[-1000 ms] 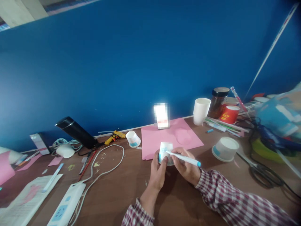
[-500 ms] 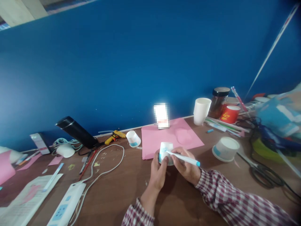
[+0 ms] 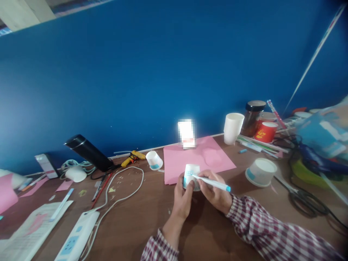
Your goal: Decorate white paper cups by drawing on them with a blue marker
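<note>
A: Where is the small paper cup [image 3: 191,175] found?

B: It is seen upside down near the middle of the table [image 3: 136,214], at the near edge of the pink paper sheet [image 3: 195,157]. It is steadied by the left hand [image 3: 182,200], whose fingers are curled closed around its side, probably so that it is kept from turning.

A: And the right hand [image 3: 214,194]?

B: It is closed on 1 marker pen [image 3: 211,183], which is held like a writing tool, with its tip laid against the cup wall and its blue end pointed toward the right edge.

A: What is placed nearby?

B: 1 shallow white bowl [image 3: 260,171] is seen to the right, scissors [image 3: 301,199] beyond it, and 1 tipped cup [image 3: 153,160] beside a yellow glue gun [image 3: 133,157] toward the far edge
</note>
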{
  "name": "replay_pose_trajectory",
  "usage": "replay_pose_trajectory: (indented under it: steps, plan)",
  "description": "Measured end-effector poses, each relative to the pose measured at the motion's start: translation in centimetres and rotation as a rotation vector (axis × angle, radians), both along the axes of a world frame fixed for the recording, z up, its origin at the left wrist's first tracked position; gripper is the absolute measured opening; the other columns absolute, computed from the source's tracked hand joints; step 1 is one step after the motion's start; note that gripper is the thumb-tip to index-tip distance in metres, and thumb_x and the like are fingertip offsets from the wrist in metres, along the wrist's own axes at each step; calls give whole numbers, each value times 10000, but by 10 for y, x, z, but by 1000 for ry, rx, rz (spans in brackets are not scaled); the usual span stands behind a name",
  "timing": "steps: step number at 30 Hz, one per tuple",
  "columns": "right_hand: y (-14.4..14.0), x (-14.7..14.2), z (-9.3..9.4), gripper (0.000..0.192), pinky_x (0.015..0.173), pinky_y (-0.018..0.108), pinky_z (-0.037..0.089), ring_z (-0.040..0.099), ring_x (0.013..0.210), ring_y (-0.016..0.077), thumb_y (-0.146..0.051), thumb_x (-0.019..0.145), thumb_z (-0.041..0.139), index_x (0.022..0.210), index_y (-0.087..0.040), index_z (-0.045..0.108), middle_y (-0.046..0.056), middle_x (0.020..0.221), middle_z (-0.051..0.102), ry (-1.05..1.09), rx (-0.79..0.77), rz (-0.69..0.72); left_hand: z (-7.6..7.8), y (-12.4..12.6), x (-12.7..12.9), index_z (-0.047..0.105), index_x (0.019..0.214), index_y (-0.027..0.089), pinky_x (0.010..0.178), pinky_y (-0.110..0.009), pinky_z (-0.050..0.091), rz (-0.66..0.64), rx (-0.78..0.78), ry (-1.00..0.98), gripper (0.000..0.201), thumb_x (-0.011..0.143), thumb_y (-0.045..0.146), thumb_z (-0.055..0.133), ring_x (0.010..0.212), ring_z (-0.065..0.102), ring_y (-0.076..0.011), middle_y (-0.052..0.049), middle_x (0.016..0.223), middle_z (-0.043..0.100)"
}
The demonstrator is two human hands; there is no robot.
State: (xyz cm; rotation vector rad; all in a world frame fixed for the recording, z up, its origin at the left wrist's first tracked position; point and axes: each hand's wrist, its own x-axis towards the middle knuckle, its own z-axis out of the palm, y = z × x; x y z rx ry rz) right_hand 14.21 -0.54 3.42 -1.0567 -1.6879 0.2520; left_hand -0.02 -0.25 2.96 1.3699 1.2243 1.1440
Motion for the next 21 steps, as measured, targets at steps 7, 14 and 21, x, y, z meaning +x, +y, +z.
replay_pose_trajectory:
  steps: [7, 14, 21]
  plan:
    - [1, 0, -2, 44, 668, 257, 505, 604, 707, 152, -197, 866, 521, 887, -192, 560, 28, 781, 614, -7, 17, 7, -1, 0, 2, 572, 1078, 156, 790, -282, 455, 24, -27, -83, 368, 820, 417, 555, 841, 581, -181, -49, 909, 652]
    - [1, 0, -4, 43, 673, 251, 497, 603, 718, 151, -186, 866, 525, 899, -189, 554, 27, 791, 608, -8, 23, 11, -4, 0, 1, 587, 1074, 157, 799, -281, 458, 74, -64, -150, 395, 806, 448, 576, 870, 593, -189, -62, 946, 661]
    - [1, 0, -4, 39, 664, 251, 495, 603, 701, 148, -190, 864, 528, 893, -188, 555, 26, 780, 610, 6, 11, 13, -14, 2, -1, 577, 1124, 166, 835, -286, 459, 85, -95, -231, 431, 796, 444, 605, 937, 605, -204, -70, 1008, 668]
